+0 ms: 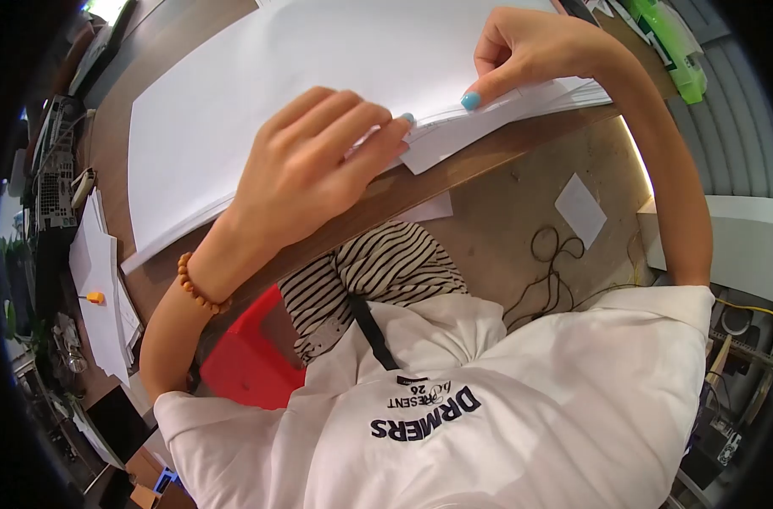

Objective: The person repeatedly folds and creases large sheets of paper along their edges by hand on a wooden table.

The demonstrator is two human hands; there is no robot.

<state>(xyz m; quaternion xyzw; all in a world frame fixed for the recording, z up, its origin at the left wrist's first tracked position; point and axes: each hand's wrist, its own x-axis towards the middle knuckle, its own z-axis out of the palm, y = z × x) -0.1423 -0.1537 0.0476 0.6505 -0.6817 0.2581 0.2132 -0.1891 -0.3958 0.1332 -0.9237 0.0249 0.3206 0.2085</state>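
Large white paper sheets (pixel 225 110) lie in a stack across the brown table. My left hand (pixel 318 157), with a beaded bracelet at the wrist, has its fingers closed at the near edge of the stack, pinching paper. To its right, my right hand (pixel 522 55) is closed at the same edge, its blue-nailed thumb pressed on the paper and its other fingers curled. Between and below the hands, a smaller white piece (pixel 454 144) sticks out over the table edge. The undersides of the sheets at my fingertips are hidden.
A bright green object (pixel 679 64) is at the upper right. More papers (pixel 102 280) lie at the left beside computer equipment (pixel 57 182). Below are a red stool (pixel 246 356), a cable (pixel 549 276) and a loose sheet (pixel 581 209) on the floor.
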